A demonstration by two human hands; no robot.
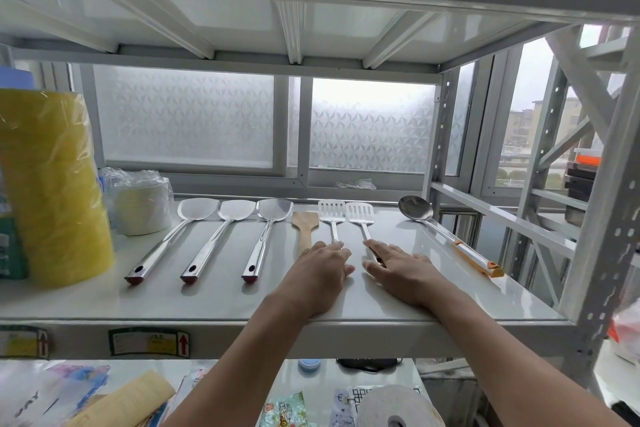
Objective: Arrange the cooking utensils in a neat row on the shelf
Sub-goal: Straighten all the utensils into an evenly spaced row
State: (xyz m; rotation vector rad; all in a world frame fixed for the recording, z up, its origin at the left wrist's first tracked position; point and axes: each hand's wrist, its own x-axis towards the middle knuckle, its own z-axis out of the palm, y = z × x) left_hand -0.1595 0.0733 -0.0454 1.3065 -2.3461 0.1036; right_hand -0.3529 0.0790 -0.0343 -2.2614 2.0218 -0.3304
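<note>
Nearest the camera, a white roll of paper with a hollow core (394,409) lies on the cluttered lower level, and above it two bare forearms reach over the front edge of the white metal shelf (346,302). The left hand (320,262) rests palm down, fingers loosely spread, on the handle of the left steel slotted turner (331,211), also hiding the lower handle of the flat wooden spatula (304,224) just beside it. The right hand (401,267) lies likewise flat and spread over the handle of the right steel slotted turner (360,213); whether either hand actually pinches a handle I cannot tell, since the palms cover the contact. To the left, three polished steel wok spatulas with dark red handle ends (194,243) already lie roughly evenly spaced, blades to the back. To the right, the steel ladle with an orange-trimmed handle (415,208) lies well apart and slanted. A tall yellow plastic-wrapped stack (52,184) stands at the far left. The step in hand looks like squaring the two slotted turners against each other. Next, probably, comes sliding the ladle closer and turning its handle to match the others, which calls for a light swivel without disturbing the neighbours.
</note>
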